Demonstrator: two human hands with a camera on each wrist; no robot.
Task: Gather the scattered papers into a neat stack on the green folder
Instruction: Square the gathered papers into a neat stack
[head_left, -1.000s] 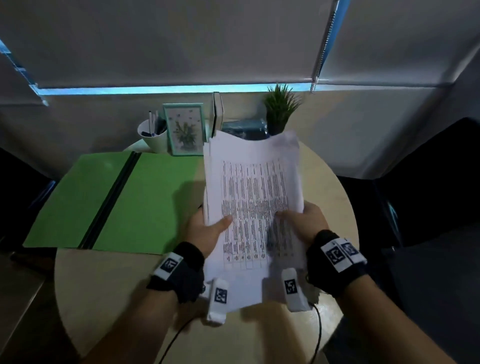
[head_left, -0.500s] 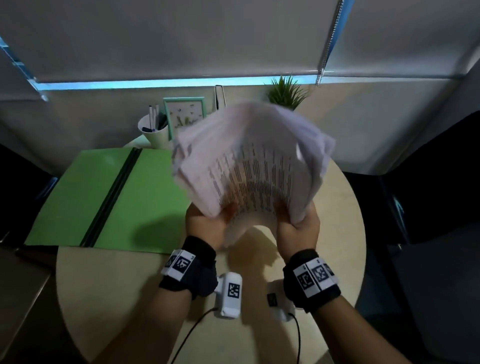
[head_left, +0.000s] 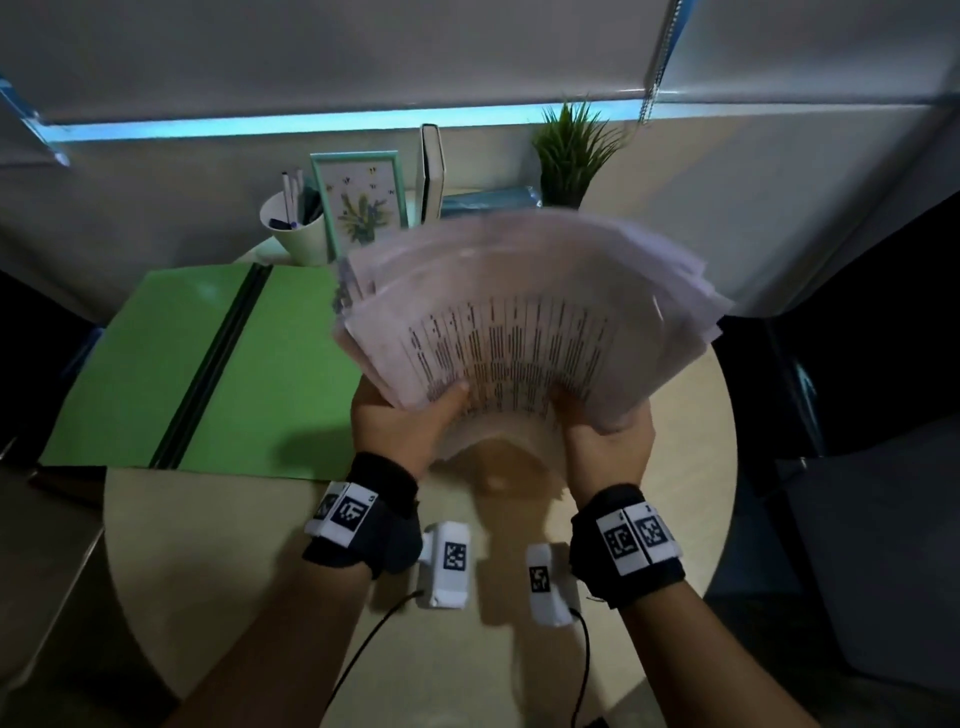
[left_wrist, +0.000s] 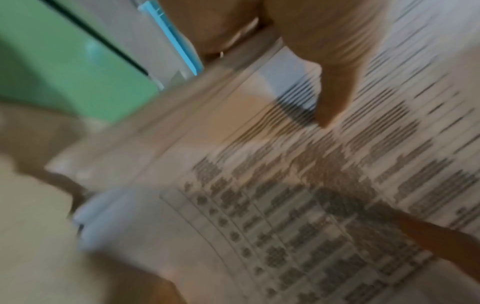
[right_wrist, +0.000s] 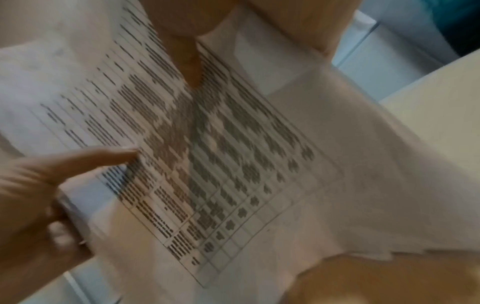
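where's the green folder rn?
Head view: green folder lies open on the table's left side, left of the held papers, before the pen cup.

Round pale bench (head_left: 218, 545), seen from above.
Green folder (head_left: 280, 374) open flat at left; cup (head_left: 301, 228) of pens, frame (head_left: 358, 200), book (head_left: 432, 171), plant (head_left: 569, 150) along far edge.

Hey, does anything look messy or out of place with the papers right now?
Yes. The papers are bowed and fanned out, edges uneven, held above the table by the left hand and right hand, not on the green folder.
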